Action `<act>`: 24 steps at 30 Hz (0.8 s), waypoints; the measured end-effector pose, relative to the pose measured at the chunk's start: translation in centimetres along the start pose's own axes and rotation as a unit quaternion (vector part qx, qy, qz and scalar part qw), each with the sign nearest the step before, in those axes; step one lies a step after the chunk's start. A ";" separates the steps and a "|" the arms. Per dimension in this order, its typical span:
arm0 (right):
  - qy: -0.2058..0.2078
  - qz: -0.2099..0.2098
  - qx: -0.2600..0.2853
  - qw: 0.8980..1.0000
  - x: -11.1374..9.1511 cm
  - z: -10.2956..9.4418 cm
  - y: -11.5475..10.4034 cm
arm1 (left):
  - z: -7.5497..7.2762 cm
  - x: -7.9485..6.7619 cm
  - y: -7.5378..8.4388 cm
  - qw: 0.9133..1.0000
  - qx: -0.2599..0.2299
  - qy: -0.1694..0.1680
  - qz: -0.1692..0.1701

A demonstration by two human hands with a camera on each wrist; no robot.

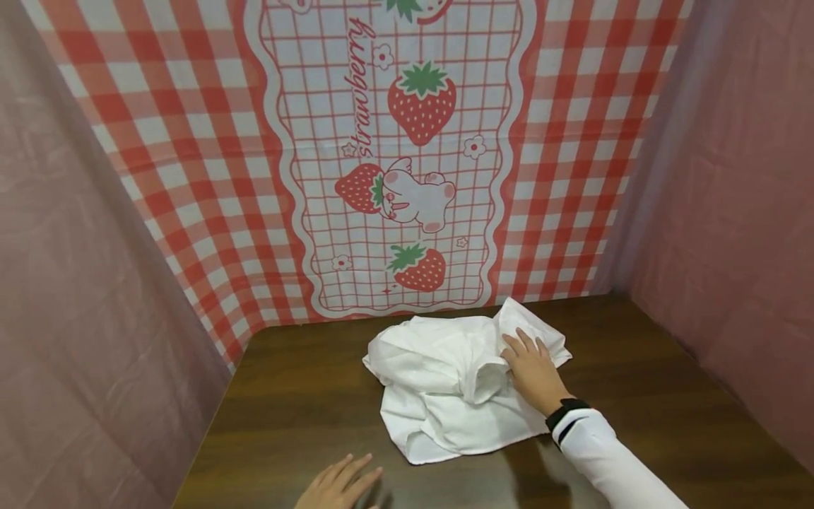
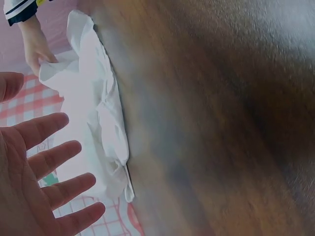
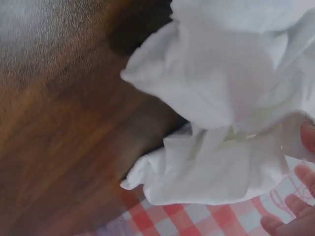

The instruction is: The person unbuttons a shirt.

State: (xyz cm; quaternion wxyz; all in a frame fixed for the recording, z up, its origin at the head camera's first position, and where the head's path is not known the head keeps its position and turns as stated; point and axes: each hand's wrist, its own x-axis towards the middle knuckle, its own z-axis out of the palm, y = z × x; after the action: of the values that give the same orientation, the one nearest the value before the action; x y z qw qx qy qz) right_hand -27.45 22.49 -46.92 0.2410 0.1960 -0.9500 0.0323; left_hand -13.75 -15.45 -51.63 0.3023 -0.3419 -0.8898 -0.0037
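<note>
A crumpled white cloth (image 1: pixel 439 367) lies bunched on the table, with a rolled, tube-like fold near its middle and a pointed corner standing up at the back right. My right hand (image 1: pixel 537 371) reaches over its right side, fingers extended and spread against the fabric. In the right wrist view, the thumb is at the edge of the cloth (image 3: pixel 216 172) and the fingers stand apart from it. My left hand (image 1: pixel 340 484) hovers near the front of the table, left of the cloth. Its fingers (image 2: pixel 59 160) are spread, and it holds nothing.
The dark brown wooden table (image 1: pixel 292 396) reaches back to a red-and-white checked strawberry cloth (image 1: pixel 394 141) hanging behind it. Pink curtains (image 1: pixel 731 212) hang at both sides. A black band (image 1: pixel 566 410) circles the right wrist at the white sleeve.
</note>
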 end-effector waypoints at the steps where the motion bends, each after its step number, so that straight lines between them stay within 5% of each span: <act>1: 0.005 -0.009 0.001 1.000 0.0 -0.3 0.0 | 0.1 0.0 -0.1 1.000 0.001 0.002 -0.001; 11: 0.033 -0.057 0.034 0.997 0.2 -3.3 -0.5 | -1.1 1.7 0.2 0.995 -0.052 -0.064 -0.057; 17: 0.060 -0.082 0.099 0.990 0.5 -6.0 -1.7 | -1.5 4.5 0.5 0.996 -0.076 -0.022 -0.045; 24: 0.015 -0.055 0.177 0.983 0.5 -9.3 -4.6 | -0.8 8.1 1.6 0.991 -0.119 0.028 -0.053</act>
State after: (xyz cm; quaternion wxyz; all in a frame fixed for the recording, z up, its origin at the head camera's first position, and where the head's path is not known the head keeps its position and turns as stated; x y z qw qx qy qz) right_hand -21.87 19.53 -38.63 0.2180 0.2871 -0.9133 0.1895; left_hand -17.14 -9.49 -46.91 0.2838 -0.3278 -0.8909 -0.1352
